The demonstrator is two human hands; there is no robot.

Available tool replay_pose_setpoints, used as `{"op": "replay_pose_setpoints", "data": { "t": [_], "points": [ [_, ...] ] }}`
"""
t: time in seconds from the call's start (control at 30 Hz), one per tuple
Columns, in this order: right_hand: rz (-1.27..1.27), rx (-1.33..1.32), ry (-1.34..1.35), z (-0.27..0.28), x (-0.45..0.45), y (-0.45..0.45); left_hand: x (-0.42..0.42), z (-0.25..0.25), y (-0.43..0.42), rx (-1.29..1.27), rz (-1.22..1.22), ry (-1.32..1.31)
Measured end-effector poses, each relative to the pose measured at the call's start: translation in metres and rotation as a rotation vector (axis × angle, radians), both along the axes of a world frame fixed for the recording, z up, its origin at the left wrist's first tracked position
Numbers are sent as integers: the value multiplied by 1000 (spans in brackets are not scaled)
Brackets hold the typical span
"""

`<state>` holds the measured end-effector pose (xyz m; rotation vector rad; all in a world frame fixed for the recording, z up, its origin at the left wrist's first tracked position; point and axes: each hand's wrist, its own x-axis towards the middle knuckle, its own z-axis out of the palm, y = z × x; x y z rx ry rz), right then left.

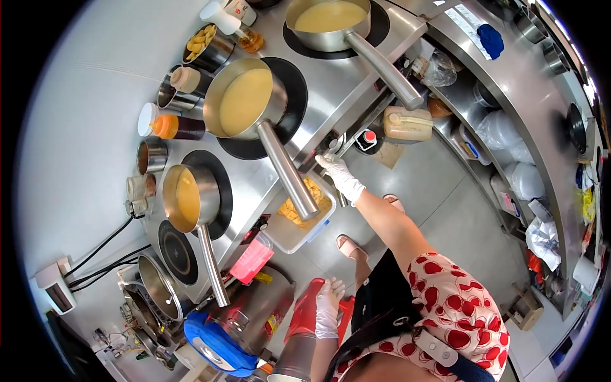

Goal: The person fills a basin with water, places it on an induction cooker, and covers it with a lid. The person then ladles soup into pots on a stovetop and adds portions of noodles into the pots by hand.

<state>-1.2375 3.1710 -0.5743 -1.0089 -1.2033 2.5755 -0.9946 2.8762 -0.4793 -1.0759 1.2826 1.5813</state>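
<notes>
My right hand (342,178), in a white glove, reaches to the front panel of the cooker. Its fingers are bent together at a control knob, which they mostly cover. Low beside my body hangs my left hand (329,307), also gloved, its fingers loosely apart over a red plastic object (304,309); I see no grip on it. Above the right hand, a saucepan (245,102) of pale yellow liquid stands on a black hob plate. A second saucepan (328,18) of similar liquid is farther along, and a smaller saucepan (188,197) holds deeper yellow liquid.
Long pan handles (289,172) jut past the counter edge. Below is a clear tub (299,216) of yellow pieces. Sauce bottles (181,127) and metal pots line the wall. A blue-topped container (223,344) stands lower left; a steel counter (528,89) with shelves runs along the right.
</notes>
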Motion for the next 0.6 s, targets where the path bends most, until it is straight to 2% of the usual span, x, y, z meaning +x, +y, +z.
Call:
{"op": "replay_pose_setpoints", "data": {
  "t": [0.03, 0.07, 0.33, 0.43, 0.5, 0.57, 0.6],
  "points": [
    [16, 12, 49, -8, 1, -1, 0, -1, 2, -9, -3, -6],
    [-20, 9, 107, 27, 7, 2, 0, -2, 4, -18, -5, -12],
    [-7, -12, 32, 23, 10, 17, -3, -14, 7, 24, -50, 23],
    [-37, 41, 3, 7, 20, 70, -10, -17, 17, 50, -78, 58],
    [-77, 55, -245, 1, 21, 129, -16, -16, 30, 41, -100, 54],
    [-367, -32, -114, -39, 15, 210, -28, -19, 53, 43, -119, 17],
    [-372, -25, -111, -20, 16, 235, -31, -18, 61, 28, -124, 8]
  ]
}}
